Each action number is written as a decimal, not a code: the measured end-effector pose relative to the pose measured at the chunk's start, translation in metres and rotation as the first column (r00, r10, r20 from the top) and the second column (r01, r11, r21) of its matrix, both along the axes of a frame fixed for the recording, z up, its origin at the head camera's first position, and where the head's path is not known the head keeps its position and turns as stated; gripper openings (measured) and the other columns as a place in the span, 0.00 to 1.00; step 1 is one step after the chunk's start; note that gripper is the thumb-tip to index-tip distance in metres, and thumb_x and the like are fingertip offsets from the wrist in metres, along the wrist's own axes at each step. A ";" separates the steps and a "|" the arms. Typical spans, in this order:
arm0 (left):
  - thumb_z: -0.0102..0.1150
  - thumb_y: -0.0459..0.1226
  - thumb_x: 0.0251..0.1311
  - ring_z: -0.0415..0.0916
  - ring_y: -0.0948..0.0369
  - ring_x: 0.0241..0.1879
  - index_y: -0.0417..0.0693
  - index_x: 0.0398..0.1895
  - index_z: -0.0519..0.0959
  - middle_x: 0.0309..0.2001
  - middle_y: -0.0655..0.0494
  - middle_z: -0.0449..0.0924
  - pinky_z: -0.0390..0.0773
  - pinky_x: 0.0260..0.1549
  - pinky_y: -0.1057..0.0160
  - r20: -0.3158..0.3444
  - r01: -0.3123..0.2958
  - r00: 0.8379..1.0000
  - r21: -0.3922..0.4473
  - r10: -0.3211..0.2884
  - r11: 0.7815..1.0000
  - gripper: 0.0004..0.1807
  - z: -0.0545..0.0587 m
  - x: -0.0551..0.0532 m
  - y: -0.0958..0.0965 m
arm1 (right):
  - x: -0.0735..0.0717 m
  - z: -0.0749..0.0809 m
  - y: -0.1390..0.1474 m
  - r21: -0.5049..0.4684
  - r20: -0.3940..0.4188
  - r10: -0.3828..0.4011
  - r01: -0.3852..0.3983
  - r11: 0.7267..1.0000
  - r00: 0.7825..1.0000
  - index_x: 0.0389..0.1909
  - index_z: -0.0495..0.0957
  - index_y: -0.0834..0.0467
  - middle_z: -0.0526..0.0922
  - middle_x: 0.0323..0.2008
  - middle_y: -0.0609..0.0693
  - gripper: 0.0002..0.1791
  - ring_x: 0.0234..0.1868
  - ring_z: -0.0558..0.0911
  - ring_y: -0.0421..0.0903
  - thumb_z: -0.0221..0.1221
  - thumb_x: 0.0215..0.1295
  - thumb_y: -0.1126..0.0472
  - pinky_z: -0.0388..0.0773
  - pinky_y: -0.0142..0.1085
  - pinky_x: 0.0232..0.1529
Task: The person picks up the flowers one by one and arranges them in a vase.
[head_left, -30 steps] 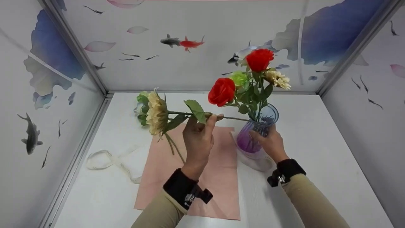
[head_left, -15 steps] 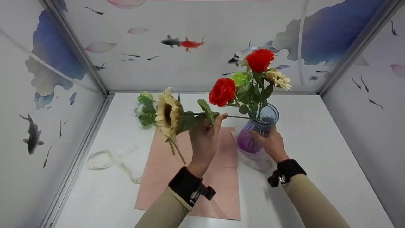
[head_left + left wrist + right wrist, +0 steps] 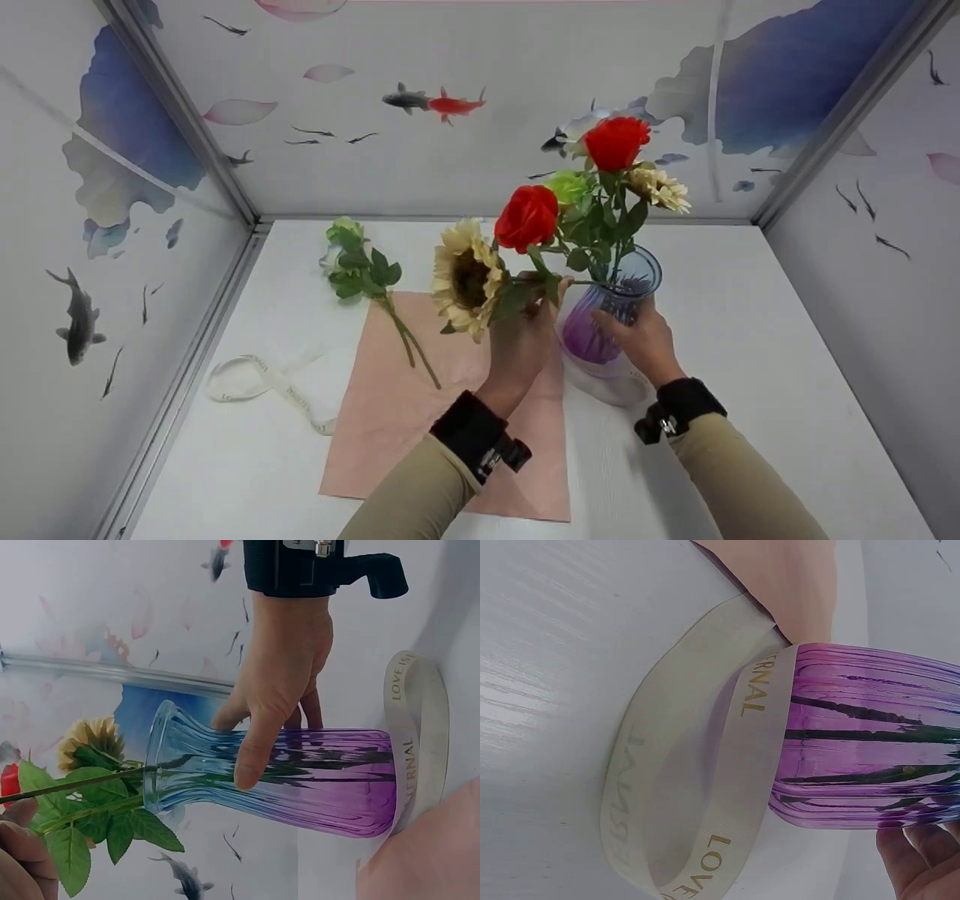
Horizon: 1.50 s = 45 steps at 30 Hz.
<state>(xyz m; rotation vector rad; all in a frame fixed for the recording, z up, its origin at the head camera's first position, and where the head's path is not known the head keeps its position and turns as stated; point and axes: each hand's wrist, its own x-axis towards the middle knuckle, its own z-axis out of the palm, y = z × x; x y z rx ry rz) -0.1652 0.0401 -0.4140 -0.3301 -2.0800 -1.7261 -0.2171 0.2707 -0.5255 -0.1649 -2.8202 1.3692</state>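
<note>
A cream sunflower (image 3: pixel 469 279) with a dark centre lies nearly level in the air, its stem pinched in my left hand (image 3: pixel 523 345). The far end of that stem reaches into the mouth of the blue-to-purple glass vase (image 3: pixel 585 334), as the left wrist view also shows. My right hand (image 3: pixel 649 341) grips the upright vase; in the left wrist view its thumb (image 3: pixel 255 754) lies across the glass. Two red roses (image 3: pixel 527 219), a green flower (image 3: pixel 568 185) and a smaller cream flower (image 3: pixel 658 187) stand in the vase. Several stems show through the purple base (image 3: pixel 855 712).
Pink wrapping paper (image 3: pixel 450 450) lies mid-table. Pale green-and-white flowers (image 3: pixel 349 259) rest at the back left, their stems crossing onto the paper. One lettered ribbon (image 3: pixel 281 386) lies at left; another loop of ribbon (image 3: pixel 742 772) sits against the vase's base. Printed panels enclose the table.
My left hand has moved right, bringing the sunflower closer to the vase and sliding its stem farther in. The bloom has turned to face me more. The right hand and vase have stayed put.
</note>
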 end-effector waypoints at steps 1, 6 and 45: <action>0.59 0.43 0.74 0.66 0.64 0.27 0.45 0.34 0.83 0.23 0.59 0.68 0.64 0.26 0.67 0.024 0.001 1.000 -0.030 0.000 1.000 0.12 -0.001 0.001 0.002 | 0.000 0.000 0.000 0.000 -0.002 0.002 -0.002 1.000 1.000 0.78 0.50 0.60 0.66 0.71 0.73 0.57 0.70 0.68 0.69 0.65 0.62 0.31 0.63 0.60 0.70; 0.53 0.39 0.76 0.75 0.60 0.39 0.42 0.45 0.84 0.36 0.54 0.79 0.75 0.34 0.67 0.097 0.021 0.995 -0.138 -0.008 0.990 0.12 -0.002 0.002 0.010 | 0.001 -0.001 0.000 0.018 -0.013 0.001 -0.001 1.000 1.000 0.78 0.48 0.60 0.66 0.70 0.73 0.57 0.70 0.69 0.70 0.64 0.62 0.31 0.64 0.61 0.70; 0.53 0.40 0.75 0.78 0.59 0.59 0.46 0.70 0.69 0.61 0.51 0.78 0.79 0.55 0.59 0.182 0.062 0.983 -0.253 -0.015 0.966 0.23 -0.031 -0.038 0.045 | 0.002 -0.003 -0.003 0.048 -0.049 -0.008 0.011 0.999 0.999 0.77 0.49 0.64 0.70 0.66 0.76 0.55 0.66 0.72 0.70 0.65 0.65 0.36 0.68 0.61 0.66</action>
